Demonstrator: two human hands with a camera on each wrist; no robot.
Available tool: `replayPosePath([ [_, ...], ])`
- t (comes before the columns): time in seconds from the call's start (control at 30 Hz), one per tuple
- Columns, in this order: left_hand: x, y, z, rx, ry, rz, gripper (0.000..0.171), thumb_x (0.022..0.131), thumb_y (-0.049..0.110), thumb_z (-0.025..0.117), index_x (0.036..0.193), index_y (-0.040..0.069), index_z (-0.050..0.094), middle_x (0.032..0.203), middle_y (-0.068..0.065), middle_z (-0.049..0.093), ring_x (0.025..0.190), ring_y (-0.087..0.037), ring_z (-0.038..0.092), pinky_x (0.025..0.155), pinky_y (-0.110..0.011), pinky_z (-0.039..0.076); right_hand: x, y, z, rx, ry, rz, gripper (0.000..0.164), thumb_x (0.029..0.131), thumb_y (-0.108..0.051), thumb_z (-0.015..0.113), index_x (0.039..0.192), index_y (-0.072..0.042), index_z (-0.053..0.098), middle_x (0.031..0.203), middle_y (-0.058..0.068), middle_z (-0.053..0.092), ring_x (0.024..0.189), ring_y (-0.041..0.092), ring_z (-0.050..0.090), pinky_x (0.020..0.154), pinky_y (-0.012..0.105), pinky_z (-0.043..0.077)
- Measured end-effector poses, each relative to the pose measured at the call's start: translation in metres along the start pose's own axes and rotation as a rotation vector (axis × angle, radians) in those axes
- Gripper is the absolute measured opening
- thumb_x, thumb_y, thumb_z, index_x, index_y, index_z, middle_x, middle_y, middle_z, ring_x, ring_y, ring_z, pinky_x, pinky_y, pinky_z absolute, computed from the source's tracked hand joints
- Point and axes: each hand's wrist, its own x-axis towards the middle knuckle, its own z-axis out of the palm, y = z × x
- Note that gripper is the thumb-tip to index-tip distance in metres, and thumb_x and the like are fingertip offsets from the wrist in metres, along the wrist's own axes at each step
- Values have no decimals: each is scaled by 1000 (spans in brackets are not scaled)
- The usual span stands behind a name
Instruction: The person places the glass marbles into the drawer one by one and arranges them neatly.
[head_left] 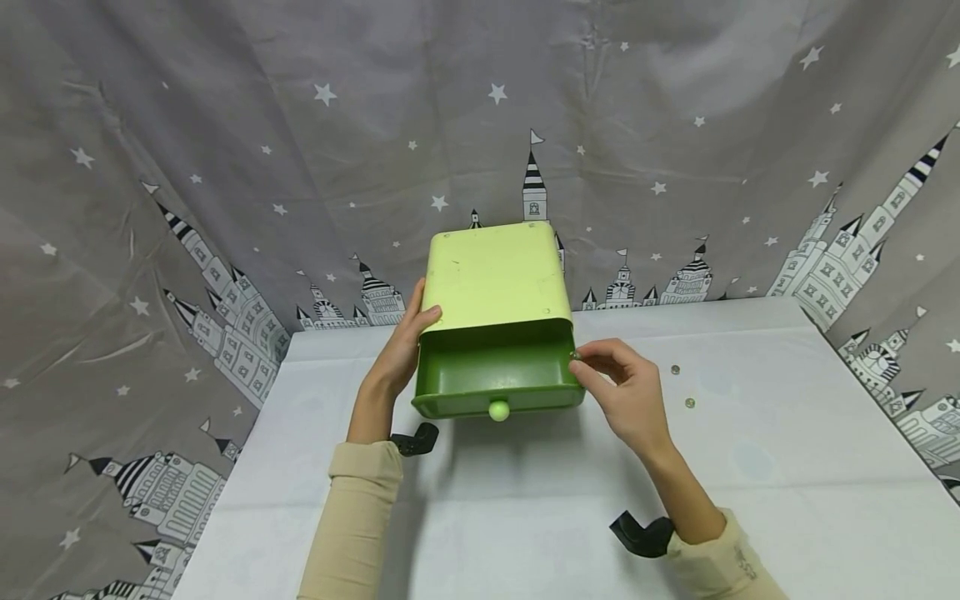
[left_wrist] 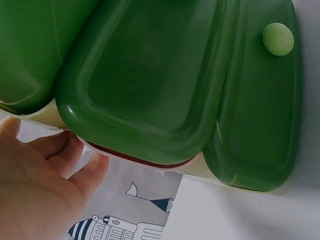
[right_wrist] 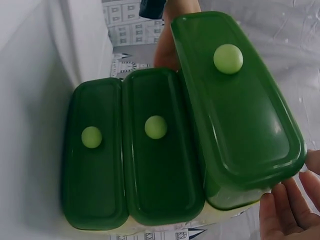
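A small drawer cabinet (head_left: pixel 498 275) with a yellow-green shell and green drawers stands on the table. Its top drawer (head_left: pixel 498 402) is pulled out, and the part of its inside that shows holds nothing. My left hand (head_left: pixel 397 354) holds the cabinet's left side, thumb over the top edge, fingers against the side wall. Over the drawer's right rim, my right hand (head_left: pixel 626 392) pinches a small shiny coin (head_left: pixel 575 355) between thumb and fingertips. Two more coins, one (head_left: pixel 675 369) farther back and one (head_left: pixel 690 402) nearer, lie to the right of that hand.
Below the open drawer, two lower drawers with pale round knobs, the middle (right_wrist: pixel 156 127) and the bottom (right_wrist: pixel 91 137), are pushed in. A white cloth (head_left: pixel 517 517) covers the table. Behind hangs a grey curtain (head_left: pixel 360 167) printed with castles and stars.
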Motion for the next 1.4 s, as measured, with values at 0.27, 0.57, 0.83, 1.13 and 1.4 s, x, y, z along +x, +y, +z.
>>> replayPosePath([
  [0.27, 1, 1, 1, 11, -1, 1, 78, 100, 41, 49, 159, 38, -1, 163, 13, -8, 146, -9, -10, 117, -49, 2, 0, -36, 11, -124, -14, -88, 13, 80, 17, 69, 91, 11, 68, 91, 20, 65, 87, 15, 62, 83, 24, 50],
  [0.57, 0, 1, 1, 9, 1, -11, 78, 100, 42, 50, 158, 38, -1, 162, 15, -7, 145, -7, -11, 117, -48, 0, -1, -38, 12, -146, -21, -95, 16, 80, 16, 71, 96, 12, 68, 97, 26, 64, 90, 40, 60, 85, 21, 48],
  [0.83, -1, 0, 0, 8, 2, -9, 78, 99, 43, 50, 158, 39, 0, 162, 14, -6, 146, -7, -9, 117, -48, 2, -2, -39, 12, -138, -24, -70, 16, 81, 15, 71, 97, 13, 68, 98, 27, 64, 91, 42, 60, 86, 24, 49],
  [1.13, -1, 0, 0, 2, 6, -7, 78, 99, 43, 51, 158, 39, 0, 163, 14, -6, 146, -8, -9, 117, -49, 2, -3, -36, 11, -132, -24, -62, 15, 81, 16, 70, 96, 14, 68, 98, 22, 64, 91, 33, 61, 86, 25, 50],
  [1.4, -2, 0, 0, -1, 4, -2, 78, 99, 43, 51, 158, 39, 0, 163, 14, -6, 146, -9, -8, 117, -49, 4, -2, -32, 9, -77, -1, -69, 15, 80, 20, 68, 95, 17, 66, 96, 30, 62, 89, 42, 60, 84, 28, 53],
])
